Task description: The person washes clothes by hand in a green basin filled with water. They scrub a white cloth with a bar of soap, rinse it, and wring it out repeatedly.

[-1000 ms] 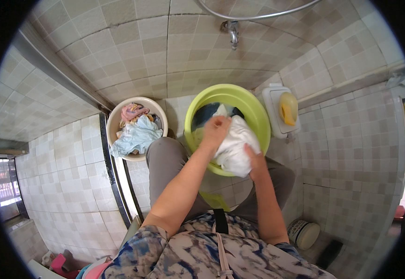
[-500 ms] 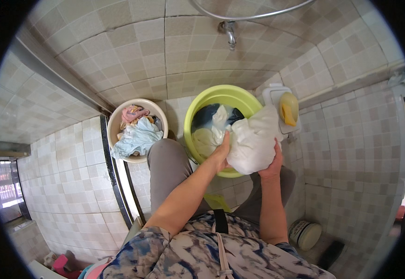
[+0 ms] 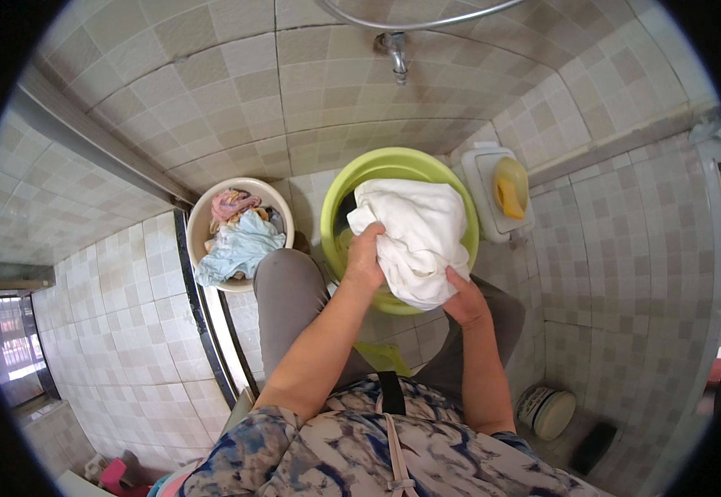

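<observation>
Cloth (image 3: 414, 236), white and bunched, is held in both hands over a lime-green basin (image 3: 402, 164) on a tiled floor (image 3: 307, 207), covering most of the basin's opening and reaching its near rim. The left hand (image 3: 364, 258) has its grip closed on the left side of the cloth; the right hand (image 3: 466, 300) is gripping the lower right side, beside the basin's near right rim. A dark patch, probably more fabric, shows inside the basin's left rim, though the white cloth hides most of the contents.

To the left, close to the person's knee in gray trousers (image 3: 290, 286), stands a smaller beige basin (image 3: 198, 228) heaped with laundry; a pale blue garment (image 3: 240, 247) drapes over its near left rim, with a pink garment (image 3: 233, 204) behind it. Just beyond the green basin's right rim, a yellow scoop (image 3: 511, 189) sits on a white lidded box (image 3: 483, 182). On the tiled wall beyond the basins, a metal tap (image 3: 396, 62) is mounted beneath a curved hose (image 3: 427, 22). At lower right, a pale round bucket (image 3: 549, 412) rests near a dark object (image 3: 594, 447).
</observation>
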